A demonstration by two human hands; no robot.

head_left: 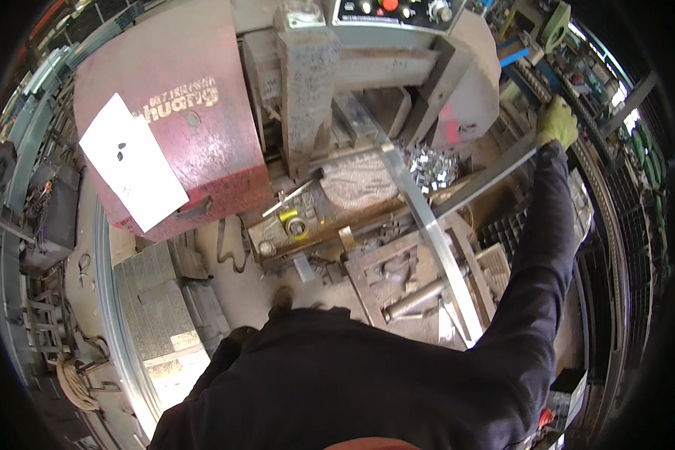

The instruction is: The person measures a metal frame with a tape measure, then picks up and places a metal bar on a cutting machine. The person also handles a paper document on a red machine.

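**One gloved right hand [558, 124] far out to the side, at the upper end of a grey bar [495, 174]**

Reaches out to the right with the dark right sleeve [544, 225] nearly straight, ending in a yellow-green glove at the bar's upper end. Cannot tell whether the fingers are closed around the bar or only resting against it. Cannot tell anything of the left hand either: hidden from view, beyond the dark clothing at the lower edge.

Slants, in the case of the grey bar, from the glove down and left to near a pale metal bar [430, 217]. With the pale bar, runs from beneath the machine's upright frame [307, 90] down past a low metal frame [367, 289] toward the body. Just beside the pale bar, on its right, gathered in a heap: small shiny metal pieces [433, 169]. On its left, spread out flat: a greyish cloth [360, 180]. Further left, near the cloth, lying together: a yellow-rimmed round object [297, 227] and a slim metal rod [286, 198].

At upper left, bulking large: a red housing [195, 142] with a white sheet [131, 161] on it. At the top: a control panel [420, 13] with a red button [389, 4].
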